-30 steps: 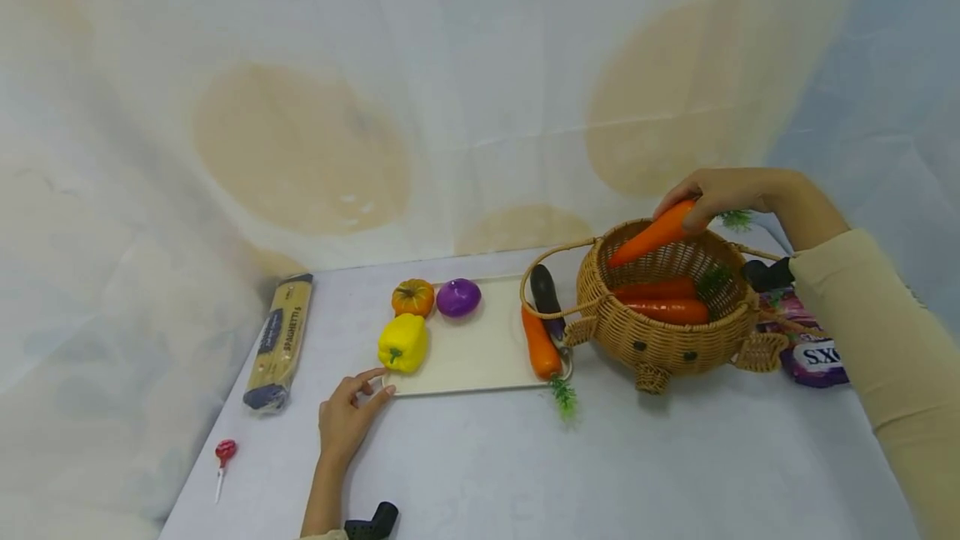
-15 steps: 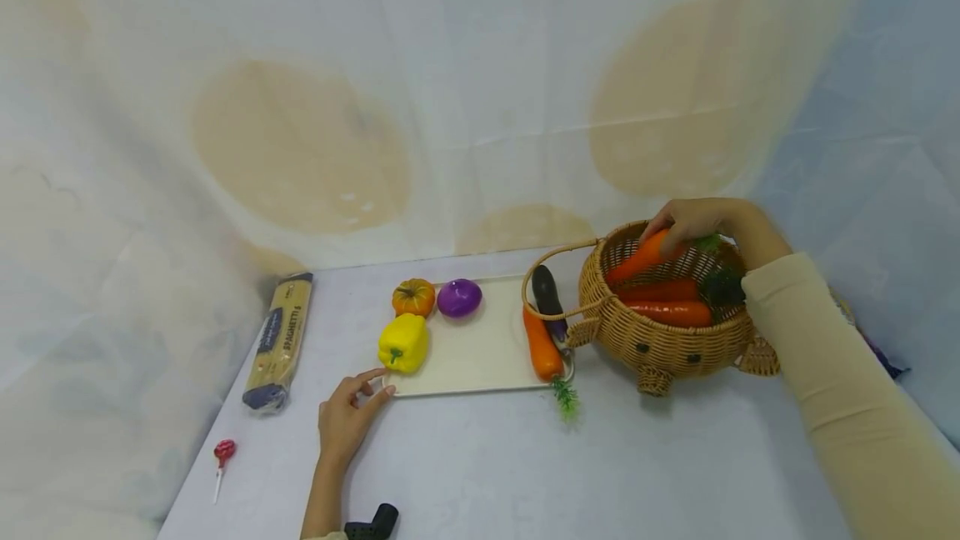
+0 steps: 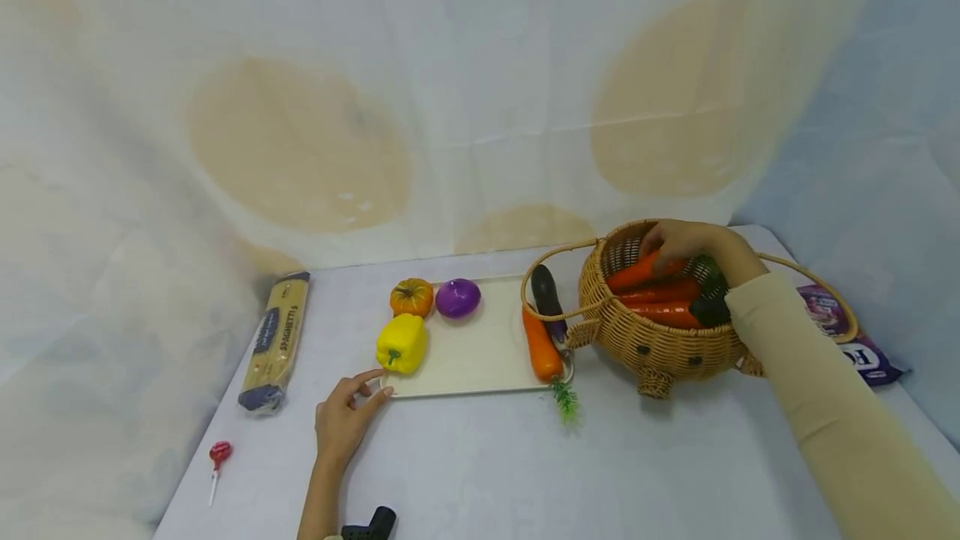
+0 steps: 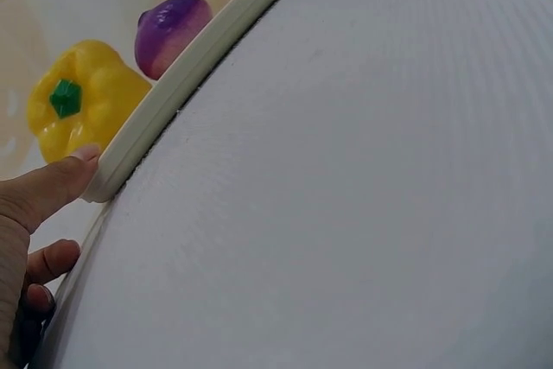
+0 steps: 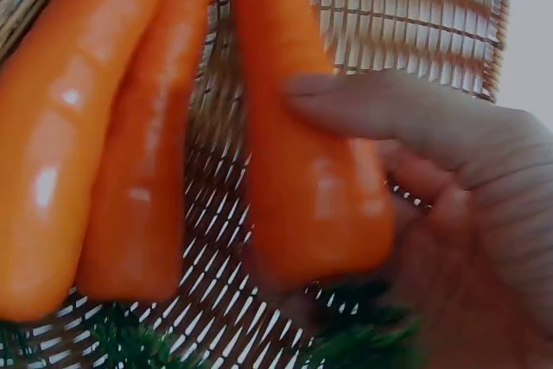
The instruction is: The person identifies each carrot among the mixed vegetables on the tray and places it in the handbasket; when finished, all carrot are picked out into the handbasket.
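Down inside the wicker basket (image 3: 652, 348), my right hand (image 3: 686, 244) grips an orange carrot (image 5: 315, 187), thumb across its thick end near the green top. Two more carrots (image 5: 130, 205) lie side by side in the basket. My left hand (image 3: 345, 419) holds the near left corner of the cream tray (image 3: 480, 357) between thumb and forefinger. On that tray sit a yellow bell pepper (image 3: 402, 344), a small orange pumpkin (image 3: 412, 297) and a purple onion (image 4: 173, 34). At its right end lie another carrot (image 3: 542, 348) and a dark eggplant (image 3: 547, 294), partly behind the basket handle.
A spaghetti pack (image 3: 277, 344) lies on the left of the table, with a red lollipop (image 3: 219, 455) in front of it. Beyond the right arm is a purple package (image 3: 862, 357). The basket's loop handles (image 3: 543, 257) stick out to both sides.
My right hand has lowered the carrot from above the rim into the basket, moving down and slightly left. The left hand stays at the tray corner.
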`<state>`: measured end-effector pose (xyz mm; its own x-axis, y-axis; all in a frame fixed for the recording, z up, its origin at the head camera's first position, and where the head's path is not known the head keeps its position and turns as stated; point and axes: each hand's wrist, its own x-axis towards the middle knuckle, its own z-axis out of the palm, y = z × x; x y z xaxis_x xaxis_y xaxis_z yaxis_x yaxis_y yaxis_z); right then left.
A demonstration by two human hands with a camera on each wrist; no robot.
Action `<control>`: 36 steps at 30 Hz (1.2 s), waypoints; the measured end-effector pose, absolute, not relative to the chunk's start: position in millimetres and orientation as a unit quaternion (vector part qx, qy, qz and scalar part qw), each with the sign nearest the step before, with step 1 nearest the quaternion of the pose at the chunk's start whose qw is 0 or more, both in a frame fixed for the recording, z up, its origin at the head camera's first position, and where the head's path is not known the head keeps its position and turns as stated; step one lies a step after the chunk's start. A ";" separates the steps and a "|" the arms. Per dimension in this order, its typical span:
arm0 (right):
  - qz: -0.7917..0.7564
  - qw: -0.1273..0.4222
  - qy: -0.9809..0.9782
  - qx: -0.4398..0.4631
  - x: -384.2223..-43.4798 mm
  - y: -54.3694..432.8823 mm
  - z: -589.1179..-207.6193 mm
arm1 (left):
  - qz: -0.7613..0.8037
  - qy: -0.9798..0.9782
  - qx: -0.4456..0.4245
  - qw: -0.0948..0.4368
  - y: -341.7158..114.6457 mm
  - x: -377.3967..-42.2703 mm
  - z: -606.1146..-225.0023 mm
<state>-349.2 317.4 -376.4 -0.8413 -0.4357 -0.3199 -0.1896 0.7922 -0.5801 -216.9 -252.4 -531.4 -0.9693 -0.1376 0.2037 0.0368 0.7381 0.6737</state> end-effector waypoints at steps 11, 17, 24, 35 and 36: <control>-0.255 0.233 0.922 -0.177 -349.4 314.8 -392.3 | -0.363 -0.924 0.041 0.114 -256.8 -209.0 -526.3; -0.236 0.226 0.930 -0.167 -346.9 306.2 -387.0 | -0.364 -0.923 0.038 0.120 -258.2 -210.2 -526.4; -0.206 0.232 0.928 -0.206 -348.4 286.8 -365.0 | -0.362 -0.924 0.047 0.116 -260.4 -210.7 -533.9; -0.226 0.234 0.903 -0.280 -322.5 254.7 -311.3 | -0.357 -0.924 0.044 0.132 -260.8 -216.0 -535.8; -0.241 0.217 0.903 -0.283 -317.5 251.8 -310.8 | -0.356 -0.924 0.045 0.131 -260.7 -216.3 -536.0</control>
